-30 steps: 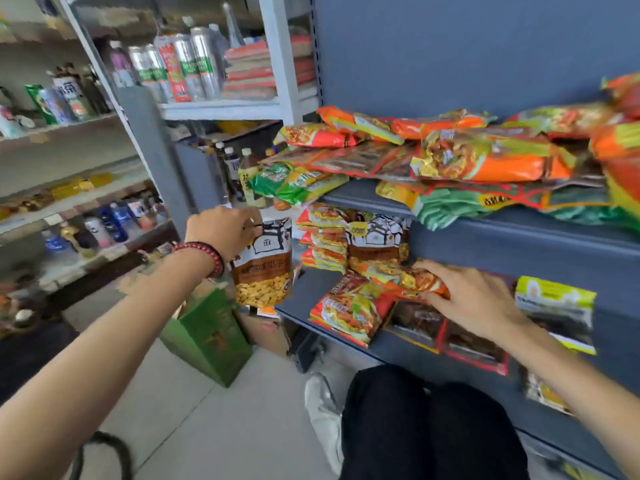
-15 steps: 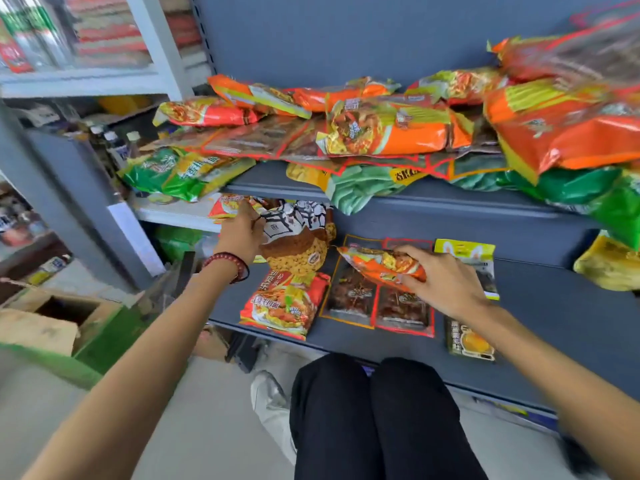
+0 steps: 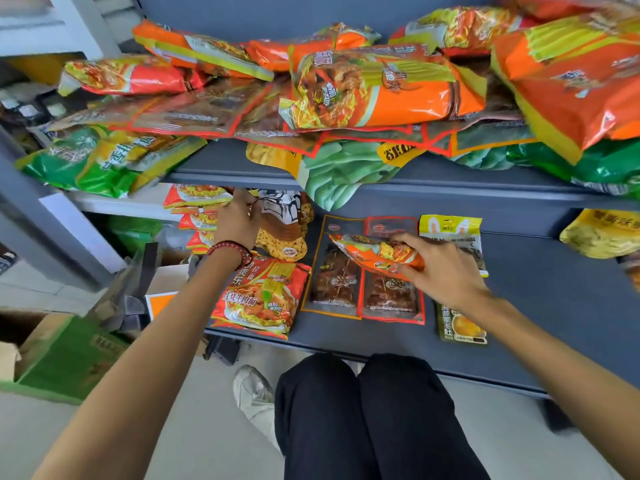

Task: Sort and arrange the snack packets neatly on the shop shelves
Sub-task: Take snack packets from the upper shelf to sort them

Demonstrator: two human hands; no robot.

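Note:
My left hand (image 3: 239,221) grips the top of a brown-and-white peanut pouch (image 3: 285,230) standing at the back left of the lower grey shelf (image 3: 540,306). My right hand (image 3: 440,268) holds an orange noodle packet (image 3: 374,254) just above two dark red-edged jerky packets (image 3: 363,289) that lie flat. A red noodle packet (image 3: 261,296) lies by the front edge under my left wrist. A stack of orange packets (image 3: 194,216) sits left of the pouch. The upper shelf (image 3: 450,188) carries a messy heap of orange (image 3: 377,88), brown and green (image 3: 104,161) packets.
A yellow-and-white packet (image 3: 450,230) and a small green one (image 3: 462,329) lie beside my right hand, a yellow bag (image 3: 602,233) at the far right. Green cardboard boxes (image 3: 65,355) stand on the floor at the left. My knees (image 3: 360,410) are against the shelf front.
The view swung right and closer to the shelves. My left hand carried the peanut pouch onto the lower shelf's back left. My right hand lifted the orange packet slightly to the right.

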